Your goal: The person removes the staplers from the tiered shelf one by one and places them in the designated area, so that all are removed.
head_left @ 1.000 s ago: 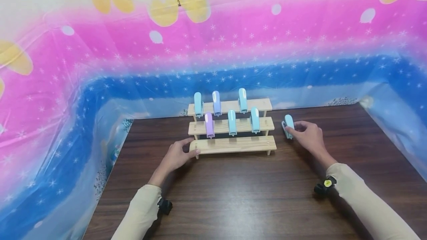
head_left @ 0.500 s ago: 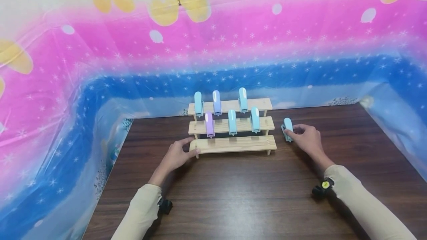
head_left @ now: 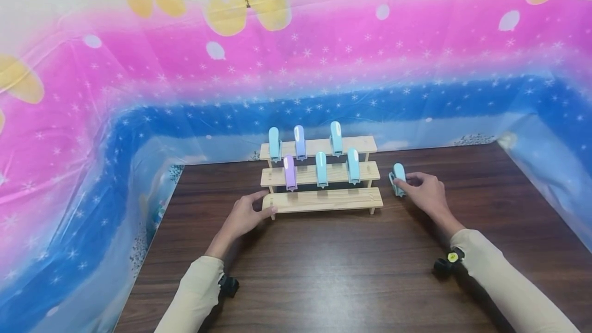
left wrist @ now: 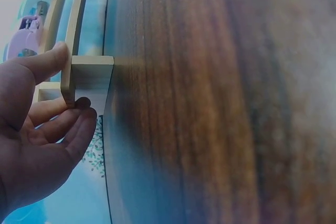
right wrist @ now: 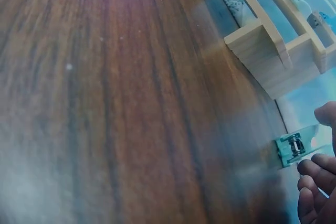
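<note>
My left hand (head_left: pixel 245 215) grips the left end of the lowest step of a wooden three-step display stand (head_left: pixel 324 200). In the left wrist view, the thumb lies over the board (left wrist: pixel 76 30) and the fingers are curled at its end. To the right of the stand, my right hand (head_left: pixel 427 194) pinches a light teal stapler (head_left: pixel 398 180) between thumb and fingers. The right wrist view shows that stapler (right wrist: pixel 294 146) at the table, its metal part facing the camera. Whether it bears on the tabletop cannot be told.
A purple stapler (head_left: pixel 290 172) and two teal staplers stand on the middle step. The top step bears a teal stapler (head_left: pixel 274 144), a periwinkle one (head_left: pixel 300 142) and another teal one (head_left: pixel 336 139). Behind the dark wooden table (head_left: pixel 319 271) hangs a printed cloth (head_left: pixel 324 66).
My right hand has brought the teal stapler slightly nearer to me, then held it nearly still for the last half second. The left hand has stayed on the stand.
</note>
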`<state>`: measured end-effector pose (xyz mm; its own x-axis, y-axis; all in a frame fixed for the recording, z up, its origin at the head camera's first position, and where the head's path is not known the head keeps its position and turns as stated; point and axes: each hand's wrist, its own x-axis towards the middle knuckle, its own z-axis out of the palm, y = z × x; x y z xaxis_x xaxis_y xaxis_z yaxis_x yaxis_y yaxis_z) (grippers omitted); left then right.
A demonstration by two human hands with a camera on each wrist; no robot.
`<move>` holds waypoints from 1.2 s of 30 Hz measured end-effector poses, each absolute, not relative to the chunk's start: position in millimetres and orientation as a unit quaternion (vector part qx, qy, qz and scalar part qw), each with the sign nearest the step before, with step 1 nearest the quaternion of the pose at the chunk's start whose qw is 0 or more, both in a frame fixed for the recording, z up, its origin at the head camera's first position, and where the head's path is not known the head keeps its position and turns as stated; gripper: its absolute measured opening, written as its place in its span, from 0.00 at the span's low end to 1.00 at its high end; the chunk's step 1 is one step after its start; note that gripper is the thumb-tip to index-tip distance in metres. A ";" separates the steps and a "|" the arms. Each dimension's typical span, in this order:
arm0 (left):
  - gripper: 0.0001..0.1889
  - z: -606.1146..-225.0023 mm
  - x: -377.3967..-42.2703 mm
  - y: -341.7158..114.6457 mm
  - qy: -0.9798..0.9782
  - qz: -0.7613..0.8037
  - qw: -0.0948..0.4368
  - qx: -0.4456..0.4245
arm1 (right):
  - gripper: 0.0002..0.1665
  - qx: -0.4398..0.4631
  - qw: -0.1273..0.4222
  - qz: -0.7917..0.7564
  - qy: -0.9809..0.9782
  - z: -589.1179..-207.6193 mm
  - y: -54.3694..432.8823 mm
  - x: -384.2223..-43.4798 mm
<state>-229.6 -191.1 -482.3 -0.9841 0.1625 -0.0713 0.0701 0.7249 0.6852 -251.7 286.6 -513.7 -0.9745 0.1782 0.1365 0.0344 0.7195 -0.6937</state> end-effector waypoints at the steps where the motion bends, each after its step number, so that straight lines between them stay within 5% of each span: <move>1: 0.35 -482.6 -229.9 -191.1 0.927 0.364 0.062 0.064 | 0.42 -0.058 0.099 0.371 -0.921 -512.7 287.4 -251.8; 36: 0.35 -482.3 -229.8 -190.8 0.923 0.372 0.065 0.067 | 0.37 0.009 0.170 0.387 -0.906 -422.8 278.5 -261.1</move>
